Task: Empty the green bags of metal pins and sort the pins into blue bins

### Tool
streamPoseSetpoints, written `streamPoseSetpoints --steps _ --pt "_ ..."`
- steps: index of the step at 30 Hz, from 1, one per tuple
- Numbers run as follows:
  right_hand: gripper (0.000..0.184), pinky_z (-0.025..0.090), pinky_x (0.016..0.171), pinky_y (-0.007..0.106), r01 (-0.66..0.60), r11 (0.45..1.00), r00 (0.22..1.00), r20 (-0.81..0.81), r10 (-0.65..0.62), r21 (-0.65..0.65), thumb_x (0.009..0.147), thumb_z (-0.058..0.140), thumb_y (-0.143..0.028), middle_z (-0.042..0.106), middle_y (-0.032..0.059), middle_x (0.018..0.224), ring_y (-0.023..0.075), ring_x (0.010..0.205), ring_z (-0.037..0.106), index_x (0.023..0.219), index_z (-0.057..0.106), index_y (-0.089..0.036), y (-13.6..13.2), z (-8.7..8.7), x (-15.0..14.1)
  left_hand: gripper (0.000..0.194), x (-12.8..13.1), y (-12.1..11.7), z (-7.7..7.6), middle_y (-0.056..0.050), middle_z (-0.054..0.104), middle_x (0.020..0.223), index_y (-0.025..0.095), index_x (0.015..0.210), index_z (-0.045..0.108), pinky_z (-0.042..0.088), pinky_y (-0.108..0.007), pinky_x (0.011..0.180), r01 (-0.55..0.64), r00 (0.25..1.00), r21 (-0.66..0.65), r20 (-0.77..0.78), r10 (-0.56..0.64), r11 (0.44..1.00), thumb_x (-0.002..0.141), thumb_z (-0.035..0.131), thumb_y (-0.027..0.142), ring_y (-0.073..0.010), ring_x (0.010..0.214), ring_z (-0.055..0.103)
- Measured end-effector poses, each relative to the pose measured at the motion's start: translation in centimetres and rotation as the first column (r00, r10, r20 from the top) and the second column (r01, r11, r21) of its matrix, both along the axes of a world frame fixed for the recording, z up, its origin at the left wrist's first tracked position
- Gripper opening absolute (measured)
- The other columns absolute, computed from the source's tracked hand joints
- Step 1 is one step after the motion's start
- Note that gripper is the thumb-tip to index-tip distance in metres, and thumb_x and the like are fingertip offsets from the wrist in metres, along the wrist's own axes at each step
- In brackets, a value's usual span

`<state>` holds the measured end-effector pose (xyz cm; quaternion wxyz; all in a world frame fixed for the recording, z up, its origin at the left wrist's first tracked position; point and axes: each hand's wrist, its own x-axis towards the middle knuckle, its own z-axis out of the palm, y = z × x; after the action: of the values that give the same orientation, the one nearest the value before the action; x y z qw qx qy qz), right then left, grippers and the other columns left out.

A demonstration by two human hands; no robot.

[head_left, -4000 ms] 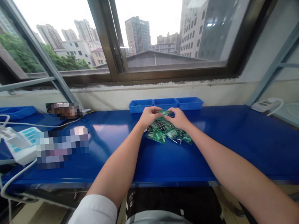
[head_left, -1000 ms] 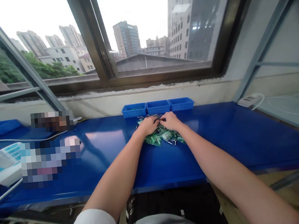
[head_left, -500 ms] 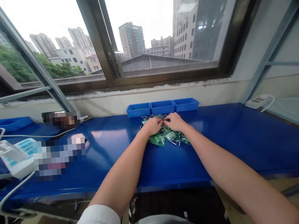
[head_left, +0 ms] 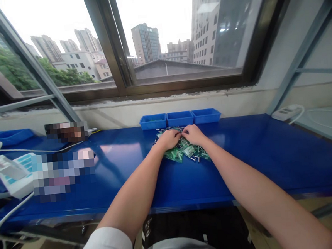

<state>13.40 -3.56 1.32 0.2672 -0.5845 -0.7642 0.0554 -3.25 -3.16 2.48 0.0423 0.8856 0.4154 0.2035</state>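
Observation:
On the blue table lies a pile of small green plastic bags and loose metal pins or screws point(head_left: 175, 154), too small to tell exactly. My left hand point(head_left: 170, 139) rests over the left part of the pile with its fingers closed. My right hand point(head_left: 194, 134) meets it from the right, its fingertips pinched together close to the left fingertips. Whatever sits between the fingers is hidden or too small to name.
Three blue bins, left point(head_left: 153, 121), middle point(head_left: 180, 118) and right point(head_left: 206, 116), stand in a row behind the pile. A white power strip point(head_left: 16, 180) with cables lies at the left. Another white socket block point(head_left: 287, 112) is at the back right. The blue table point(head_left: 124, 182) ends near my lap.
Both hands stay at the pile with their fingertips together. The view has shifted very slightly; no other clear difference shows.

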Motion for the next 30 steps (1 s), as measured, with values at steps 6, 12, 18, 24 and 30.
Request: streamPoseSetpoints --steps 6,12,18,24,30 --pt "0.016 0.04 0.089 0.035 0.031 0.996 0.995 -0.099 -0.023 0.081 0.083 0.053 -0.025 0.067 0.0085 0.095 0.0219 0.096 0.055 0.08 0.067 -0.019 -0.1 0.3 0.1 0.034 0.1 -0.2 0.4 -0.007 0.068 0.101 0.019 0.097 0.069 0.045 -0.03 0.088 -0.019 0.998 0.085 0.053 0.015 0.996 0.091 0.038 0.034 -0.0208 0.098 0.06" --pt "0.015 0.045 0.071 0.027 -0.039 0.988 0.886 -0.451 0.105 0.152 0.082 0.053 -0.028 0.068 0.0035 0.077 0.0157 0.072 0.061 0.081 0.063 -0.017 -0.4 1.4 0.2 0.031 0.5 -0.8 1.0 -0.008 0.067 0.093 0.019 0.103 0.067 0.046 -0.033 0.085 0.019 0.996 0.166 0.085 -0.034 0.986 0.089 0.045 0.035 -0.0224 0.094 0.06" --pt "0.016 0.047 0.066 0.027 -0.063 0.99 0.773 -0.622 0.126 0.123 0.081 0.052 -0.03 0.069 0.0036 0.072 0.0157 0.067 0.062 0.079 0.06 -0.017 -0.4 1.6 -0.1 0.028 0.8 -1.0 1.4 -0.007 0.069 0.093 0.018 0.095 0.068 0.046 -0.029 0.082 0.011 0.973 0.123 0.227 -0.039 0.992 0.09 0.046 0.034 -0.0188 0.088 0.062" --pt "0.017 0.047 0.066 0.028 -0.017 0.994 0.808 -0.585 0.075 0.105 0.081 0.052 -0.031 0.069 0.0045 0.072 0.0155 0.065 0.062 0.078 0.061 -0.017 -0.3 1.3 -0.1 0.023 0.7 -0.8 1.4 -0.005 0.071 0.094 0.018 0.094 0.07 0.047 -0.027 0.082 -0.05 0.948 0.093 0.318 0.018 0.994 0.088 0.049 0.027 -0.0188 0.087 0.064" --pt "0.014 0.048 0.07 0.029 -0.115 0.977 0.805 -0.558 0.199 0.182 0.073 0.061 -0.029 0.07 0.0036 0.075 0.0167 0.072 0.063 0.078 0.067 -0.017 -0.7 1.5 0.0 0.026 0.2 -0.4 1.2 -0.006 0.073 0.092 0.018 0.094 0.072 0.047 -0.027 0.081 -0.076 0.956 0.082 0.291 0.049 0.994 0.087 0.048 0.023 -0.0197 0.083 0.065"
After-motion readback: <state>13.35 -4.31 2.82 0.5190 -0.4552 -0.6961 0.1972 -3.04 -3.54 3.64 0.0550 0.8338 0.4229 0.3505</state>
